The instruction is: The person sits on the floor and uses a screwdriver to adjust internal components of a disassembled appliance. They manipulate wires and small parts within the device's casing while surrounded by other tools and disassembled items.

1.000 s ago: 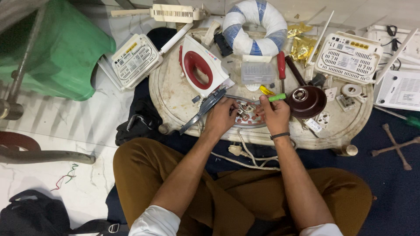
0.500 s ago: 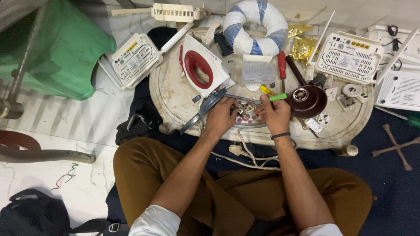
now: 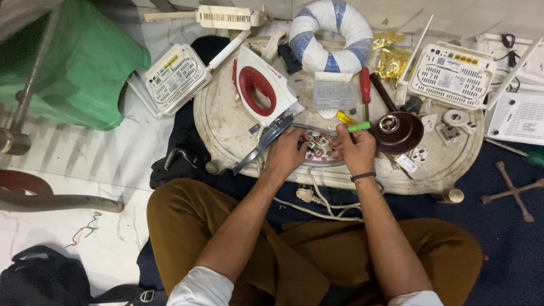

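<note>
A round metal iron soleplate (image 3: 321, 148), lying at the near edge of the worktop (image 3: 226, 122), is steadied by the left hand (image 3: 287, 152) while a green-handled screwdriver (image 3: 358, 127), gripped by the right hand (image 3: 353, 149), appears to be applied to its fittings, so careful tip seating is judged to be called for next.

Clothes iron (image 3: 262, 93): white body, red handle. Ring-shaped cushion (image 3: 332, 28): white with blue stripes. Screwdriver (image 3: 358, 127) in the right hand (image 3: 355, 151): green handle; second screwdriver (image 3: 365, 86): red handle. Round plate (image 3: 321, 148) under the left hand (image 3: 287, 152): silver-grey with reddish and white parts. Domed cap (image 3: 399, 131): dark brown, glossy. Router boxes (image 3: 451, 75): white. Foil wrappers (image 3: 391, 55): gold. Plastic stool (image 3: 73, 68): green. Low table (image 3: 226, 122): off-white, stained. Trousers (image 3: 192, 221): mustard brown. Wristband (image 3: 362, 177): black. Floor cloth (image 3: 510, 249): navy.
</note>
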